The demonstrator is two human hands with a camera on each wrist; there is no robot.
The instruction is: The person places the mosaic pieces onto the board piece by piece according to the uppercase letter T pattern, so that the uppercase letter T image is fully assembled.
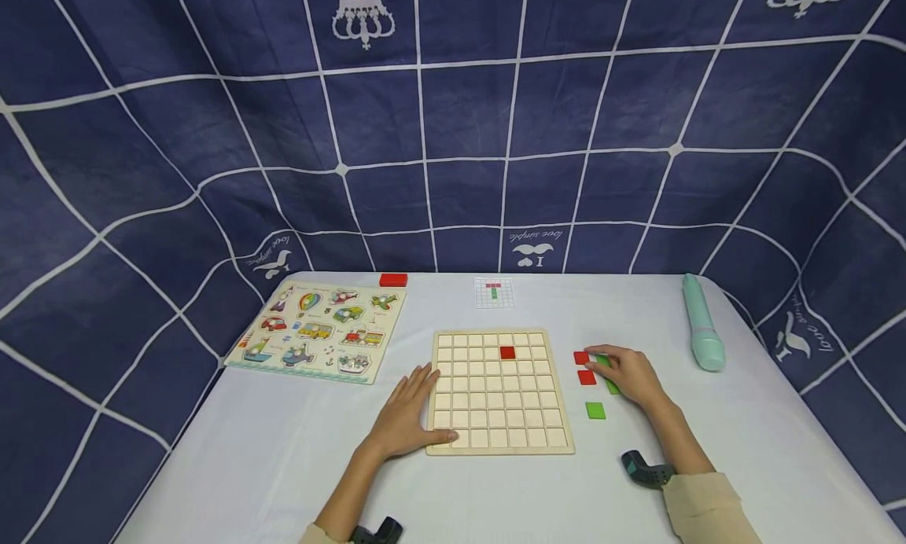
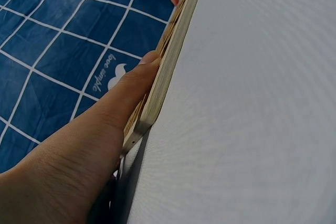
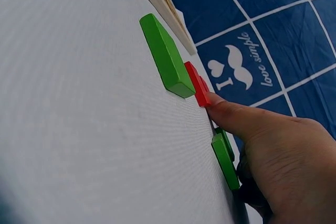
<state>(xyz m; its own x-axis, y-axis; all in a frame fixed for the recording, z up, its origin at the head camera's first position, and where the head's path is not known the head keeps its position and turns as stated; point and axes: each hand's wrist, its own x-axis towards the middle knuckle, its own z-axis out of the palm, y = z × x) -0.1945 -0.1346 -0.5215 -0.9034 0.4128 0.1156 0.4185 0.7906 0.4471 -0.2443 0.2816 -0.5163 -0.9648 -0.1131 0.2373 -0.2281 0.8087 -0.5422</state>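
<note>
A wooden grid board (image 1: 500, 451) lies on the white table with one red tile (image 1: 507, 353) in its upper part. My left hand (image 1: 405, 418) rests at the board's left side, fingers spread along the edge and thumb over the lower left corner; the left wrist view shows that thumb on the rim (image 2: 169, 72). Right of the board, my right hand (image 1: 628, 373) has thumb and index finger apart beside the upper of two loose red tiles (image 1: 581, 358). In the right wrist view the thumb touches a red tile (image 3: 197, 85). Green tiles (image 1: 595, 410) lie below and under the hand.
A picture puzzle board (image 1: 318, 332) lies at the back left, with a red block (image 1: 393, 280) at its upper right. Behind the grid board is a small pattern card (image 1: 494, 293). A mint-green microphone (image 1: 702, 324) lies at the right. A blue checked cloth hangs behind.
</note>
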